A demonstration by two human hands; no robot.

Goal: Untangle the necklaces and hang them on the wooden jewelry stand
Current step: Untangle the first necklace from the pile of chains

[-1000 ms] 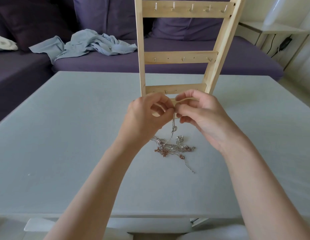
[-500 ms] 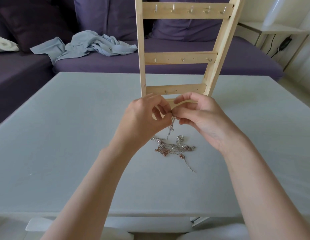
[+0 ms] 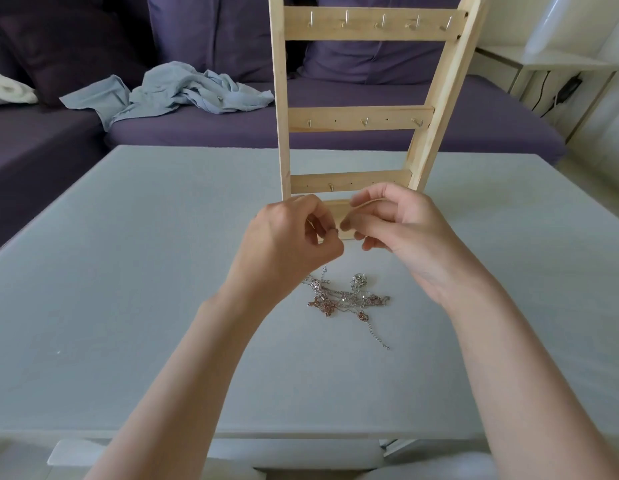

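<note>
Compared with half a second ago, the chain strand that was being lifted between the fingertips is now hanging lower and is mostly hidden behind the left hand (image 3: 290, 237); only a short silver piece is being seen below its thumb, reaching down to the tangled necklaces (image 3: 346, 297), which are lying on the pale bench (image 3: 128, 271) just in front of the wooden jewelry stand (image 3: 363, 119). The stand's top is being cut off by the frame, and its base is being partly covered by both hands. What exactly is being pinched is too small to make out, though a small ring appears to be held at the left fingertips. The right hand (image 3: 401, 230) is being held with fingers curled toward the left hand's, nearly touching; whether it is gripping anything cannot be told. Both forearms are being raised above the bench.
</note>
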